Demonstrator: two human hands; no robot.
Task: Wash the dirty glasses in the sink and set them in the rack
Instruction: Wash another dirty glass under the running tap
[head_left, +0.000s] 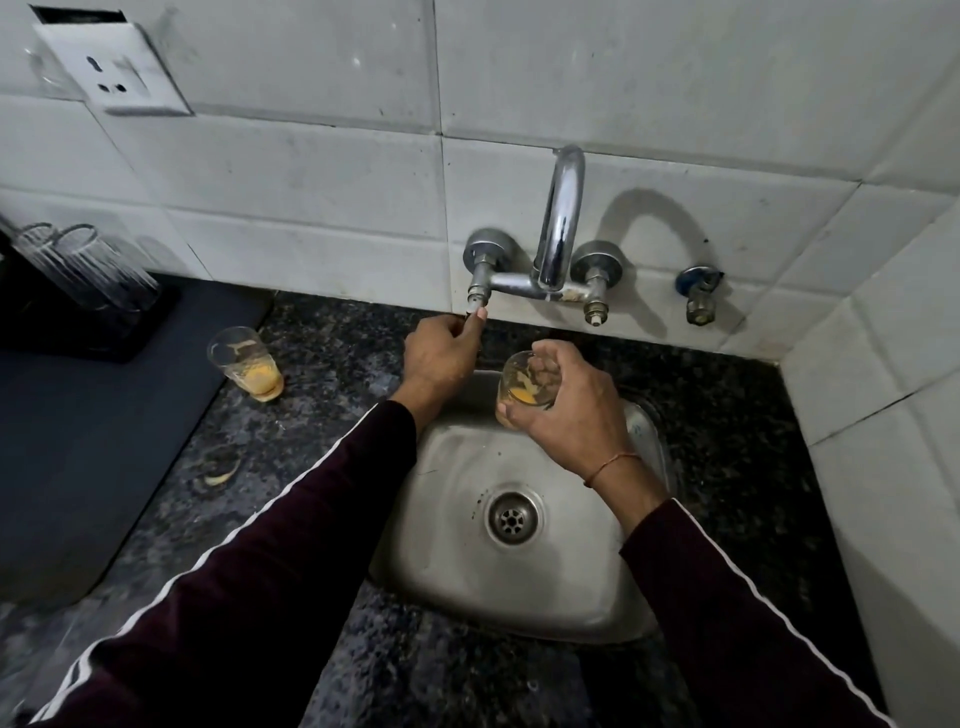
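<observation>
1. A dirty glass (527, 387) is held just right of the frame's centre, above the back edge of the sink (447, 551), below the spout (563, 208). It is tilted, and orange residue is seen pooled inside it near the base.
2. The glass is gripped by the right hand (569, 410), whose fingers (558, 358) are wrapped over the far side while the thumb is pressed to the near wall. The hold is taken around the body, not at the rim.
3. The glass is judged light, stiff and fragile; once wetted it is likely to turn slippery, so a grip around the full body should be preferred to a pinch at the thin rim. A knock against the steel basin or the spout should be avoided.
4. The left hand (441, 353) is raised to the left tap valve (480, 291); its fingers are closed around the small spindle, with the thumb tip touching it. No water is seen running yet.
5. A second dirty glass (247, 364) stands upright on the table (322, 353) at centre left, well apart from the sink, with the same orange residue at its bottom.
6. At the far left of the frame, clear ribbed glasses (83, 265) are seen tilted in a dark rack (111, 343) on a dark mat (104, 431).
7. A curled peel-like scrap (221, 475) lies on the table at lower left.
</observation>
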